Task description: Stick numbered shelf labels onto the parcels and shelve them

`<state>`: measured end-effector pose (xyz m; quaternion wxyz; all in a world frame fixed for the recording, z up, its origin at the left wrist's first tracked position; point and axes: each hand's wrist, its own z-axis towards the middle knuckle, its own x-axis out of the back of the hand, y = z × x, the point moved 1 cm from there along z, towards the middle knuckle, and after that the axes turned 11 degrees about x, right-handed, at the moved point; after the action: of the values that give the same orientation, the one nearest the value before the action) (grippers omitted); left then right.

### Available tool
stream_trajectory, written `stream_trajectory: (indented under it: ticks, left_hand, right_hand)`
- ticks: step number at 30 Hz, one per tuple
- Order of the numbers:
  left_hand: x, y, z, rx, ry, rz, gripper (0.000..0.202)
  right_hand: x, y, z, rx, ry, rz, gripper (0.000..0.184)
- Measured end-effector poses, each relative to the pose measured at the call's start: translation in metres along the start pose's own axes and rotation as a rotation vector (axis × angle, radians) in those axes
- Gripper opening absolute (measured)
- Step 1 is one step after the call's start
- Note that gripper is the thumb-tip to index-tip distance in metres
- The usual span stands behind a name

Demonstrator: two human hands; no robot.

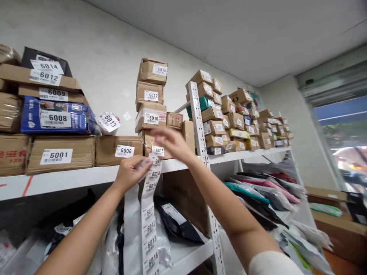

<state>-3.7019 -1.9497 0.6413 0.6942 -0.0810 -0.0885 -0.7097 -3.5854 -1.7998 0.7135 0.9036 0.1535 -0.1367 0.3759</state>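
My left hand (pixel 132 170) pinches the upper end of a long strip of white number labels (pixel 149 217) between thumb and fingers. Printed numbers such as 6020, 6017 and 6012 run down the strip, which hangs past the shelf edge. My right hand (pixel 173 143), somewhat blurred, is raised just above and to the right with its fingers stretched out. It covers part of a cardboard box (pixel 148 142) whose label (pixel 158 151) reads 6015. Stacked on that box are boxes labelled 6016 (pixel 140 116), 6017 (pixel 140 93) and 6018 (pixel 146 72).
A white metal shelf (pixel 71 184) carries more labelled parcels, among them a blue package (pixel 33 114) marked 6008. Its perforated upright (pixel 197 114) stands right of my right hand. Farther right, small boxes (pixel 212 113) sit above bagged parcels (pixel 258 187). A dark bag (pixel 183 225) lies below.
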Motion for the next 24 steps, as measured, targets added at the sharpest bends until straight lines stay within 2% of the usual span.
stream_trajectory:
  ticks: [1, 2, 4, 6, 8, 10, 12, 15, 17, 20, 22, 24]
  left_hand:
    - [0.001, 0.005, -0.003, 0.062, -0.007, -0.054, 0.017]
    - [0.001, 0.01, -0.007, 0.128, -0.024, -0.112, 0.018]
    - [0.0, 0.019, -0.015, 0.262, -0.069, -0.239, 0.02]
    - [-0.006, 0.026, -0.022, 0.387, -0.138, -0.362, 0.023]
    - [-0.013, 0.031, -0.026, 0.508, -0.222, -0.456, 0.027]
    - [-0.022, 0.035, -0.028, 0.624, -0.276, -0.513, 0.036]
    - [-0.03, 0.04, -0.027, 0.689, -0.256, -0.522, 0.04]
    - [-0.039, 0.049, -0.023, 0.646, -0.163, -0.412, 0.031]
    - [-0.045, 0.054, -0.018, 0.595, -0.034, -0.274, 0.033]
    - [-0.054, 0.058, -0.01, 0.598, 0.129, -0.206, 0.037]
    - [-0.061, 0.06, -0.008, 0.622, 0.136, -0.24, 0.035]
    - [-0.066, 0.061, -0.011, 0.613, 0.105, -0.232, 0.033]
  right_hand:
    - [-0.008, -0.01, -0.028, -0.02, -0.099, 0.121, 0.034]
    - [-0.014, -0.017, -0.052, -0.033, -0.081, 0.196, 0.03]
    - [-0.02, -0.017, -0.086, -0.092, 0.067, 0.319, 0.026]
    - [-0.02, -0.009, -0.104, -0.187, 0.209, 0.447, 0.03]
    - [-0.016, 0.0, -0.11, -0.282, 0.253, 0.54, 0.033]
    - [-0.011, 0.005, -0.111, -0.34, 0.266, 0.55, 0.03]
    - [-0.005, 0.006, -0.111, -0.37, 0.278, 0.51, 0.032]
    - [0.0, 0.004, -0.11, -0.361, 0.281, 0.432, 0.029]
    - [0.004, 0.003, -0.105, -0.305, 0.292, 0.342, 0.022]
    - [0.016, 0.009, -0.081, -0.147, 0.338, 0.147, 0.013]
    - [0.033, 0.021, -0.055, -0.051, 0.425, 0.0, 0.009]
    - [0.055, 0.039, -0.026, -0.018, 0.495, -0.147, 0.011]
